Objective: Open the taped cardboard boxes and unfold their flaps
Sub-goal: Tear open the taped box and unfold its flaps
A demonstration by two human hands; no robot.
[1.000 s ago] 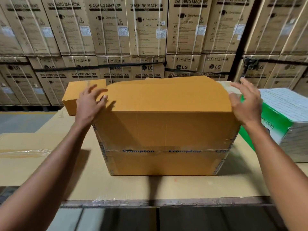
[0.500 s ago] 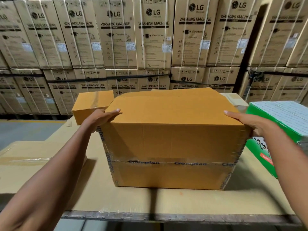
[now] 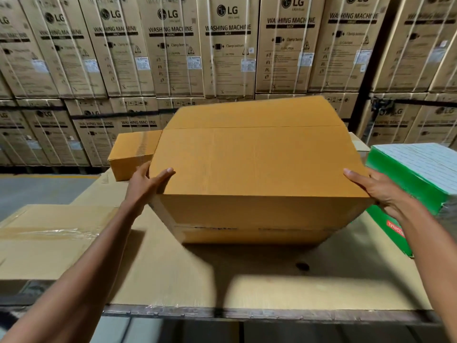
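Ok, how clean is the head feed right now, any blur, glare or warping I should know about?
Head view: the big box is motion-blurred, and the print on its front tape band is unreadable; both hands, left hand and right hand, stay fairly sharp. Glare streaks the clear wrap on the stacked washing machine cartons. Wide-angle distortion bows those cartons outward at the edges. A dark shadow lies under the box.

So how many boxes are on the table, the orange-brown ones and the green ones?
Orange-brown boxes: 2, the big box held by both hands and the small box behind it.
Green boxes: 1, the green box.
Total: 3.
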